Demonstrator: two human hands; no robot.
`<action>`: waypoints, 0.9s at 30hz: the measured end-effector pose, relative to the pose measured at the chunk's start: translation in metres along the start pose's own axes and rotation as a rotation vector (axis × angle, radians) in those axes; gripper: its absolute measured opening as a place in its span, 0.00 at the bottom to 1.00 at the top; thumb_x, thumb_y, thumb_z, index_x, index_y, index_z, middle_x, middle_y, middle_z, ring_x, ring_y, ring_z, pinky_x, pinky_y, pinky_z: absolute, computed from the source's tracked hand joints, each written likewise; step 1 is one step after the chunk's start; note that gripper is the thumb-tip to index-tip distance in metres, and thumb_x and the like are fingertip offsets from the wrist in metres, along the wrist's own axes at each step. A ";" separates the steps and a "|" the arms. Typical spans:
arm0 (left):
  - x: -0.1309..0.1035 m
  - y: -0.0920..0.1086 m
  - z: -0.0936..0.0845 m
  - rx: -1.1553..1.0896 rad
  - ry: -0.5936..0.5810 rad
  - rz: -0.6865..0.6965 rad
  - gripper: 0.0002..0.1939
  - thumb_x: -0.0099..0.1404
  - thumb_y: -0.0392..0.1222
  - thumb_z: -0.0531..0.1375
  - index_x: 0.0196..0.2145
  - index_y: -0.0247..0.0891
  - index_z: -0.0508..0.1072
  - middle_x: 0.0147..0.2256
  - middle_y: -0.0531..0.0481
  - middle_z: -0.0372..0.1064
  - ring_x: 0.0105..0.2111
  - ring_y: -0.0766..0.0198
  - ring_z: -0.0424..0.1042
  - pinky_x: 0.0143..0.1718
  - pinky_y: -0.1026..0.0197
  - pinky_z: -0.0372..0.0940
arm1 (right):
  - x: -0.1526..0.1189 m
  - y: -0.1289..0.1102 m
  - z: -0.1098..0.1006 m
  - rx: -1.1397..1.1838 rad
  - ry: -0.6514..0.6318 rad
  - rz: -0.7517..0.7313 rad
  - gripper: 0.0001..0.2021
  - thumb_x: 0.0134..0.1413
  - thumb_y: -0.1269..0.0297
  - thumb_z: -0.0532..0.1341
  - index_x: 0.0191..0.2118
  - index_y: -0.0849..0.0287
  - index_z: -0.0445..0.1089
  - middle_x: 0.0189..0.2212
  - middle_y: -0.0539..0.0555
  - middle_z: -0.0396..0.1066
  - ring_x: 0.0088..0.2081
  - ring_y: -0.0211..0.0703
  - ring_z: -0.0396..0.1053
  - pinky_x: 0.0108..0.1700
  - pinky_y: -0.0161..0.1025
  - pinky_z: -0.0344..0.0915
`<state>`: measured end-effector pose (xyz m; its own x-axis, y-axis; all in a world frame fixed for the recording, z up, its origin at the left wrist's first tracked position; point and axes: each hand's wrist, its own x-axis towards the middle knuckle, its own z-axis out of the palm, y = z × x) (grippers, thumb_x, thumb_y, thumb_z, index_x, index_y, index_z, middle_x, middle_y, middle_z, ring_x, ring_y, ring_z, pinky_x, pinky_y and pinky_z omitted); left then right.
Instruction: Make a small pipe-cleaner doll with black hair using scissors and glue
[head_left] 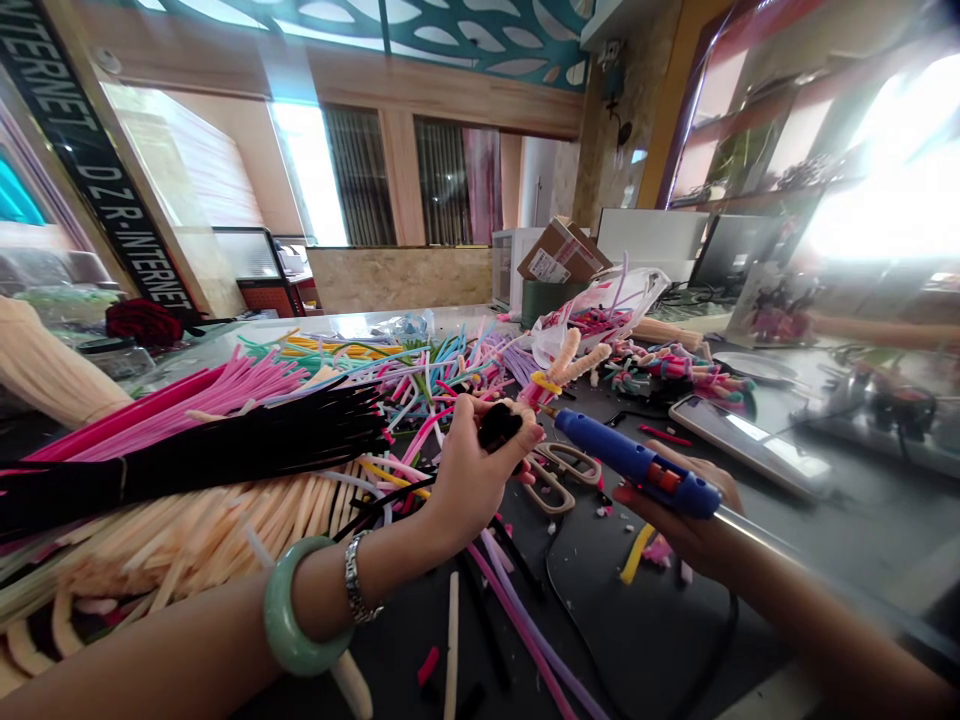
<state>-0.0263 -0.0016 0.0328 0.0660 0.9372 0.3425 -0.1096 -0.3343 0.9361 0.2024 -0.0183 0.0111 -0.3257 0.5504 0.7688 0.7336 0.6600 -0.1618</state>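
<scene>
A small pipe-cleaner figure (551,385), with peach limbs sticking up, a yellow band and a black part, is pinched in my left hand (476,470). My right hand (686,510) is wrapped round a blue glue gun (637,460) with an orange part on its side. The gun's tip points left and meets the figure, or lies very close to it, just under the yellow band. A clear glue stick (780,550) extends from the gun's rear. Beneath the figure, scissors (566,475) with beige handles lie on the dark table (607,640).
Bundles of black (202,445), pink (225,385) and peach pipe cleaners (202,540) cover the left side. Colourful pieces lie behind my hands. A phone (750,445), finished-looking figures (682,375), a plastic bag (600,305) and a cardboard box (566,252) stand or lie towards the right and back.
</scene>
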 end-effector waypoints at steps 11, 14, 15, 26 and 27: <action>0.000 0.004 0.002 -0.040 -0.007 -0.040 0.20 0.60 0.46 0.65 0.35 0.41 0.54 0.29 0.60 0.61 0.23 0.69 0.70 0.23 0.58 0.74 | 0.002 -0.001 0.000 0.042 -0.006 0.001 0.15 0.58 0.52 0.60 0.26 0.55 0.62 0.17 0.44 0.58 0.17 0.35 0.55 0.22 0.34 0.56; 0.000 0.003 0.002 -0.037 -0.005 -0.035 0.20 0.60 0.47 0.64 0.35 0.41 0.54 0.29 0.60 0.61 0.23 0.70 0.70 0.23 0.59 0.74 | 0.002 -0.002 -0.002 0.075 -0.011 0.016 0.14 0.57 0.54 0.61 0.26 0.55 0.62 0.17 0.44 0.59 0.18 0.35 0.57 0.22 0.34 0.57; 0.000 0.003 0.002 -0.038 -0.005 -0.033 0.20 0.61 0.47 0.64 0.35 0.41 0.54 0.29 0.60 0.60 0.23 0.70 0.70 0.23 0.59 0.74 | 0.002 -0.002 -0.003 0.092 -0.014 0.021 0.12 0.57 0.55 0.61 0.27 0.55 0.63 0.18 0.45 0.61 0.18 0.36 0.59 0.22 0.34 0.58; -0.002 0.004 0.002 -0.057 -0.023 -0.054 0.20 0.61 0.48 0.64 0.35 0.41 0.54 0.27 0.61 0.60 0.22 0.69 0.70 0.23 0.59 0.73 | 0.002 -0.003 -0.001 0.166 -0.037 0.036 0.12 0.56 0.54 0.62 0.43 0.53 0.69 0.28 0.50 0.74 0.25 0.42 0.72 0.30 0.38 0.67; -0.002 0.004 0.002 -0.060 -0.026 -0.055 0.20 0.61 0.48 0.64 0.35 0.41 0.54 0.27 0.60 0.61 0.22 0.69 0.70 0.23 0.59 0.73 | 0.002 -0.003 -0.001 0.164 -0.047 0.053 0.13 0.56 0.53 0.62 0.43 0.53 0.69 0.28 0.50 0.75 0.25 0.43 0.72 0.30 0.38 0.68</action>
<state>-0.0252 -0.0047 0.0360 0.0993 0.9509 0.2930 -0.1638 -0.2748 0.9474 0.2001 -0.0199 0.0132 -0.3197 0.6076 0.7270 0.6449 0.7017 -0.3029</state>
